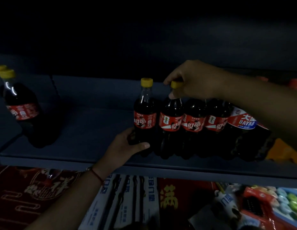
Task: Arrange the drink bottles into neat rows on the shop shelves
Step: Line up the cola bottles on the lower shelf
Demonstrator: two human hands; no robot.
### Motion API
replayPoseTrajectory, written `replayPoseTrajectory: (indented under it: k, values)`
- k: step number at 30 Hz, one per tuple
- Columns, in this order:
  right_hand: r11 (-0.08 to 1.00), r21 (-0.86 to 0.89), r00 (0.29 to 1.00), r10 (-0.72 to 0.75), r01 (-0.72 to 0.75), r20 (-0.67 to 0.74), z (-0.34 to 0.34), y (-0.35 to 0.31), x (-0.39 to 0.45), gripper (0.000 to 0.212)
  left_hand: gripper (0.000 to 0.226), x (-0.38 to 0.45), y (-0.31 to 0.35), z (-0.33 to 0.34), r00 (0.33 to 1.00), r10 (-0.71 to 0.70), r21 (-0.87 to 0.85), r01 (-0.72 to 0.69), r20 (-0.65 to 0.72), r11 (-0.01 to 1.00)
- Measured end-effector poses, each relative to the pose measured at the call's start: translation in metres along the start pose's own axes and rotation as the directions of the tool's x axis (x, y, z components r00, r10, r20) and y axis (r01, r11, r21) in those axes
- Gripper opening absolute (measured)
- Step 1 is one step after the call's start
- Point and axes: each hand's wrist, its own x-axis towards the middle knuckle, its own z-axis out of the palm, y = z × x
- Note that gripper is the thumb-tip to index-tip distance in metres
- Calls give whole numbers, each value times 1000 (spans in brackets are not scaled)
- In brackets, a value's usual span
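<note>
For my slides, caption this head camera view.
Left hand grips one yellow-capped cola bottle; right hand pinches its neighbour's yellow cap.

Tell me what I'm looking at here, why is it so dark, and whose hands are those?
There is no machine here. A person wears a camera on their head, so you see what they see: their own two hands in a dim shop. The left hand grips the bottom of a cola bottle with a yellow cap. The right hand pinches the cap of the next bottle in the row. More dark bottles stand beside these on the shelf, and one with a blue and white label stands at the right end. Two more cola bottles stand apart on the far left. Below the shelf lie red boxes and other packets, too dark to name.
</note>
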Motion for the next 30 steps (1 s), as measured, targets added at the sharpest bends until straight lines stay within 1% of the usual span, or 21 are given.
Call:
replayPoseTrajectory:
  k: [2,5,9,11,13,15,17,19,20,23,27,30]
  values:
    - [1000,-5,1000,2,-2,-9,1,-1,2,46,47,0,3,1,1000,12,4,-12,14,1000]
    - [1000,-15,1000,6,-6,-23,5,-3,6,46,52,1,5,1,999,12,-3,-12,36,1000]
    - [1000,6,999,24,-24,-28,7,-1,5,50,47,-2,7,6,998,52,7,-52,46,999]
    - [1000,25,1000,13,-13,-22,7,0,2,50,49,-3,8,8,996,72,12,-72,51,997]
    - [1000,3,1000,-13,13,-3,4,2,-1,53,50,-4,8,9,996,85,2,-85,42,996]
    - [999,-40,999,10,-8,49,-3,7,-6,66,54,-4,7,11,995,92,-5,-92,33,996]
    - [993,-89,986,84,-72,142,-9,14,-11,81,60,-4,8,13,994,106,3,-106,20,994]
    - [984,-144,963,136,-104,234,-10,20,-16,87,62,-1,7,15,993,119,7,-119,6,993]
    - [982,-156,957,144,-107,251,-8,23,-17,86,62,-1,6,16,993,121,11,-121,3,993]
    - [986,-142,974,115,-87,195,-3,28,-20,80,65,1,4,16,992,128,15,-128,-8,992]
    - [997,-55,988,58,-50,146,2,32,-20,74,65,4,3,14,991,132,24,-132,-10,991]
    - [999,-28,992,36,-33,121,6,35,-19,75,64,4,2,14,991,135,29,-134,-9,991]
